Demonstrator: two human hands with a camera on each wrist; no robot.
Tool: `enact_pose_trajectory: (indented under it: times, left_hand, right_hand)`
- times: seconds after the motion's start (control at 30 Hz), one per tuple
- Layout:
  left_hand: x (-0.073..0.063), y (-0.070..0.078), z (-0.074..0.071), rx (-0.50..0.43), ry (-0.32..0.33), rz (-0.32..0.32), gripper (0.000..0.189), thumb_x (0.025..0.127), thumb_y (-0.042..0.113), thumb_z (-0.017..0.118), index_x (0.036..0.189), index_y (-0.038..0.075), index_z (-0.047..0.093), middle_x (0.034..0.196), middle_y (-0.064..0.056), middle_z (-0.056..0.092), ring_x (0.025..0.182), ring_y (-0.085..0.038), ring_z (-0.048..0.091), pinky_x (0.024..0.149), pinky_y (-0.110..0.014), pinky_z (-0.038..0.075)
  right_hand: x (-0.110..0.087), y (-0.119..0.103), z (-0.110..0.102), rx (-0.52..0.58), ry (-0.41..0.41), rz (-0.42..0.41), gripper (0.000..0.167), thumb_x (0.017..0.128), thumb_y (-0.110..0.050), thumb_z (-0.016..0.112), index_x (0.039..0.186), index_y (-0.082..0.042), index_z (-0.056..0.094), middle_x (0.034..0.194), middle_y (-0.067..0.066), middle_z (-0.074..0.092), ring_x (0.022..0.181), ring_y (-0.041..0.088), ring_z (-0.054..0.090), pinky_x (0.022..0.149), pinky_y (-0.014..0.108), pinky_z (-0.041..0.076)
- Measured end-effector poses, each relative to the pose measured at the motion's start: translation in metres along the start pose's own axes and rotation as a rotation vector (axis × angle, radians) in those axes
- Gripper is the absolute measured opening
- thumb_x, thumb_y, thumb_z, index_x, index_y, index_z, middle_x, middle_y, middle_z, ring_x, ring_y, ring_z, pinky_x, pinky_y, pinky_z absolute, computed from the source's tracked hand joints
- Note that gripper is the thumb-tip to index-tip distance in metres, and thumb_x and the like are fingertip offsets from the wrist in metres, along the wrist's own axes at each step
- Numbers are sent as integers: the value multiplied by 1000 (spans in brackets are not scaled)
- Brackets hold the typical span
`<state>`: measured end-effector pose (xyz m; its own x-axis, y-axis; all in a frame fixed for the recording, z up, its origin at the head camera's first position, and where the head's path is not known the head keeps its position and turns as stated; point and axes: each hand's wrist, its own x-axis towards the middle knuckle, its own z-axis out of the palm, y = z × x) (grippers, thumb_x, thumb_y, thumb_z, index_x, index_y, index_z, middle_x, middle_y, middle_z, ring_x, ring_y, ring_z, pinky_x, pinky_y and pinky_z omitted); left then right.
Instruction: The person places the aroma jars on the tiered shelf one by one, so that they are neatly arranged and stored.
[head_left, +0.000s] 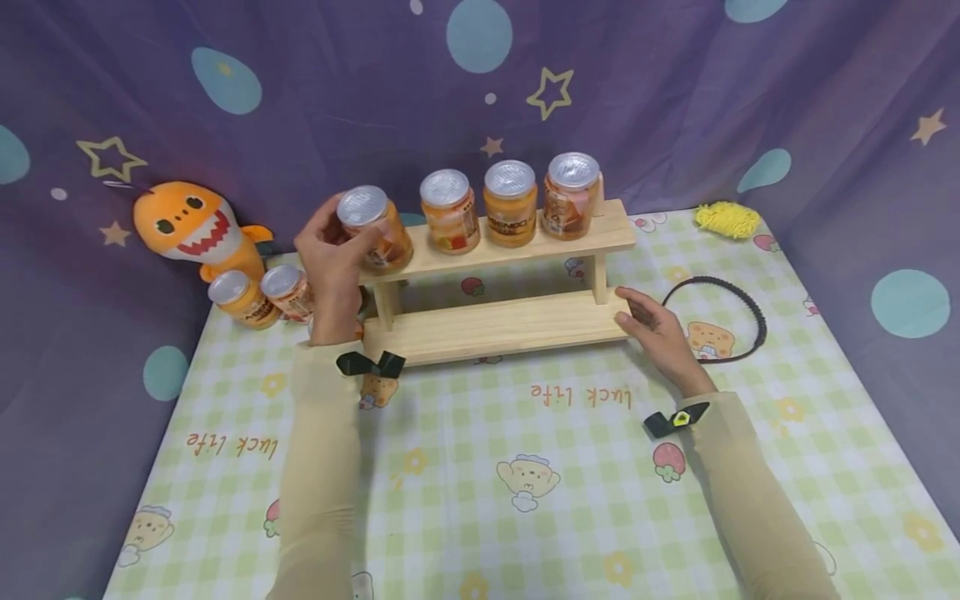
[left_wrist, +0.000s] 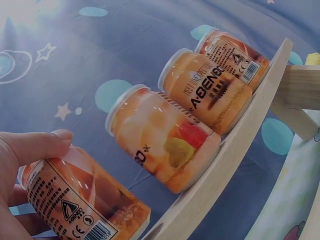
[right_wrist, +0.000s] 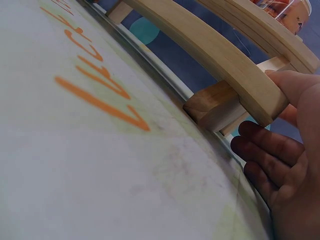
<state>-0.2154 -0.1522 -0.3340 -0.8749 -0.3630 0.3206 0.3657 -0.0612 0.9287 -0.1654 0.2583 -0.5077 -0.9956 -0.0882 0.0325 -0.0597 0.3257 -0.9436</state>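
Observation:
My left hand (head_left: 330, 258) grips an orange-labelled can (head_left: 386, 242) with a silver lid at the left end of the upper board of a two-tier wooden shelf (head_left: 495, 325). In the left wrist view the thumb lies over that can (left_wrist: 85, 195), close to the board. To its right on the same board stand three similar cans: a fruit-pictured can (head_left: 450, 217), a can with dark lettering (head_left: 512, 208) and an end can (head_left: 572, 200). My right hand (head_left: 660, 329) holds the right end of the lower board (right_wrist: 215, 55), thumb at the board's end and other fingers curled below.
An orange shark plush (head_left: 191, 225) sits at the back left, with a lettered can (head_left: 243, 300) and another can (head_left: 288, 292) before it. A dark hair hoop (head_left: 761, 321) lies right of the shelf, and a yellow yarn bundle (head_left: 727, 219) behind it. A purple curtain (head_left: 337, 100) hangs behind.

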Motion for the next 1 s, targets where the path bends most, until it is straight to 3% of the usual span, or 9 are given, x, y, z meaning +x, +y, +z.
enact_pose_trajectory:
  times: [0.17,0.43,0.73,1.0]
  left_hand:
    - [4,-6,5,16,3,23,46,70,-9,81,114,0,71,94,2,71,85,-11,62,72,-20,49]
    - [8,-11,9,3,-2,12,45,71,-8,81,114,-1,71,95,2,71,88,-12,64,74,-21,51]
    - [10,-11,12,26,14,-15,45,70,-8,81,113,0,71,95,2,70,85,-11,64,73,-21,51]
    - [10,-11,12,61,-6,-16,46,71,-3,82,116,1,70,97,2,70,86,-12,63,74,-21,50]
  right_hand:
    - [0,1,0,0,2,-7,50,102,-30,57,148,-11,48,155,14,47,141,27,47,108,16,36]
    - [1,4,0,1,8,-22,51,102,-32,58,147,-10,49,154,15,47,138,17,49,107,14,37]
    - [1,2,-1,-13,4,-15,51,102,-33,57,148,-11,48,154,14,47,142,33,46,109,18,38]
    - [0,1,-1,-13,4,-8,51,102,-31,57,148,-12,48,155,13,47,141,29,48,111,20,38]
